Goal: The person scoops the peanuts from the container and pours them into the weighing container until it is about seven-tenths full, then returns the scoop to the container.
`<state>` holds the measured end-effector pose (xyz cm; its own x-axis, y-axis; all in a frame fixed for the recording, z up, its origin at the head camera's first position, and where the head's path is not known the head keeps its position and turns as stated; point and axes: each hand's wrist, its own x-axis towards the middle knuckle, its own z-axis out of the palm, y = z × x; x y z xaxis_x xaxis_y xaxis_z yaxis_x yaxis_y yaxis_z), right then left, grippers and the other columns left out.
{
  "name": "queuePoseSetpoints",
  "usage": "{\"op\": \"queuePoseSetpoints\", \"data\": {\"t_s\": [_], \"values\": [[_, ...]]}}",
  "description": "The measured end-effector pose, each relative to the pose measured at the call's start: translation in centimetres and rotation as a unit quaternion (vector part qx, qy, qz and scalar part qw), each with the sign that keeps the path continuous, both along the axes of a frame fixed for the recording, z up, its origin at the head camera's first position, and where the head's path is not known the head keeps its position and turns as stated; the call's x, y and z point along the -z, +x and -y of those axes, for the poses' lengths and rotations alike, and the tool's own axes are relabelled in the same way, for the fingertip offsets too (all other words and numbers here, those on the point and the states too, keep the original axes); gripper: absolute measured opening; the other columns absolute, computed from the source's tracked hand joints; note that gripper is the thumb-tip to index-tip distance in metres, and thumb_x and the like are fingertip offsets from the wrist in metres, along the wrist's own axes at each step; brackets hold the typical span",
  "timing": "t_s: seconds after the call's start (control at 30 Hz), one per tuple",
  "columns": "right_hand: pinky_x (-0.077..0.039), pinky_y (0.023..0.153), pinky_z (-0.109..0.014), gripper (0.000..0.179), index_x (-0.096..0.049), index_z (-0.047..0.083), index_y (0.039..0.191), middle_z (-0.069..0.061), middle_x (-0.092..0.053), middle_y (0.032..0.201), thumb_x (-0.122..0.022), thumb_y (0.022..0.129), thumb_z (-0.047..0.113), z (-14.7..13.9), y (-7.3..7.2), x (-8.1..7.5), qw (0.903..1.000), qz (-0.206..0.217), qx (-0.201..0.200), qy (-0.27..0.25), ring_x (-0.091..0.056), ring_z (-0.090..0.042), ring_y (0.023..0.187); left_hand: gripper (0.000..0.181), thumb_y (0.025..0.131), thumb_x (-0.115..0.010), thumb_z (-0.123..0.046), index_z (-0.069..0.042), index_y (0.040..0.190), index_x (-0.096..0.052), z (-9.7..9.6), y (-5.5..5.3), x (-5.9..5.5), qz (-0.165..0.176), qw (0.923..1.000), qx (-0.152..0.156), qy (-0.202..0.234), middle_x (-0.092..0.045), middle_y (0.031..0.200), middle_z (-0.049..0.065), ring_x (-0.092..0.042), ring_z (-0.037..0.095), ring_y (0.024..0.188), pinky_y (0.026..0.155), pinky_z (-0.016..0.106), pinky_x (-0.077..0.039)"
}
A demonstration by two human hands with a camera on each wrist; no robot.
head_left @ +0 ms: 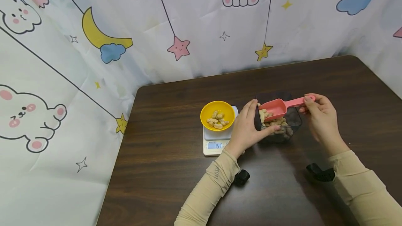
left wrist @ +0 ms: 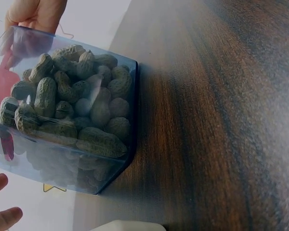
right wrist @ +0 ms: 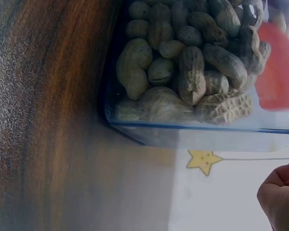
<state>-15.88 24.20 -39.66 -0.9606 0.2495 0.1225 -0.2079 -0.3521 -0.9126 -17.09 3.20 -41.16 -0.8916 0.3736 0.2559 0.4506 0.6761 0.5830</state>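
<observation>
Holding a pink scoop [head_left: 277, 108] over peanuts [head_left: 282, 128] in a see-through box [head_left: 270, 137], both hands on the job.
Right hand [head_left: 323, 119] at the box's 3 o'clock, grip pinched on the scoop handle's end; handle points to about 2 o'clock, scoop mouth to 8, low among the peanuts. Left hand [head_left: 246, 128] at the box's 9 o'clock, grip unclenched, fingers straight against that side, thumb along the near rim. Further toward 9 o'clock on the worktop [head_left: 163, 132]: white scale [head_left: 216, 135], display reads 15.1, yellow bowl [head_left: 227, 109] on top with a few peanuts inside.
</observation>
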Motion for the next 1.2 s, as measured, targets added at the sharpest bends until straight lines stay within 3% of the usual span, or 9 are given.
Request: {"op": "queuePoseSetpoints", "data": {"t_s": [0.47, 0.73, 0.93, 1.2], "values": [[-0.050, 0.063, -0.014, 0.020, -0.053, 0.005, 0.102, -0.001, -0.058, 0.081, -0.062, 0.087, 0.015, -0.1, 0.1, -0.5, 0.9976, 0.039, -0.018, -0.055, -0.054, -0.008, 0.065, 0.094, 0.075, -0.059, -0.067, -0.019, 0.147, -0.024, 0.0, -0.3, 0.1, 0.006, 1.0000, 0.003, 0.001, -0.031, 0.151, -0.002, -0.037, 0.015, 0.135, 0.110, 0.037, -0.037], [-0.051, 0.063, -0.015, 0.010, -0.056, -0.001, 0.101, -0.004, -0.060, 0.084, -0.052, 0.092, 0.003, -0.4, 0.5, -0.4, 0.9960, -0.040, -0.052, -0.060, -0.057, -0.010, 0.067, 0.094, 0.075, -0.059, -0.068, -0.020, 0.148, -0.024, 0.0, -0.2, 0.0, 0.014, 0.9999, -0.004, -0.003, -0.030, 0.151, -0.003, -0.037, 0.016, 0.135, 0.110, 0.037, -0.036], [-0.052, 0.062, -0.016, 0.013, -0.057, 0.001, 0.100, -0.003, -0.061, 0.080, -0.058, 0.090, 0.009, -0.7, 0.9, -0.4, 0.9963, 0.015, -0.050, -0.068, -0.057, -0.009, 0.065, 0.093, 0.076, -0.058, -0.067, -0.019, 0.148, -0.023, 0.0, -0.1, -0.2, 0.019, 0.9998, -0.004, -0.006, -0.029, 0.152, -0.004, -0.037, 0.015, 0.136, 0.110, 0.037, -0.036], [-0.052, 0.063, -0.017, 0.015, -0.055, 0.000, 0.102, -0.005, -0.060, 0.081, -0.058, 0.089, 0.008, -0.7, 1.0, -0.2, 0.9912, 0.027, -0.048, -0.120, -0.057, -0.012, 0.065, 0.093, 0.076, -0.060, -0.065, -0.020, 0.148, -0.023, 0.1, 0.0, -0.1, 0.013, 0.9999, 0.002, 0.002, -0.028, 0.153, -0.004, -0.035, 0.014, 0.137, 0.111, 0.037, -0.035]]}}
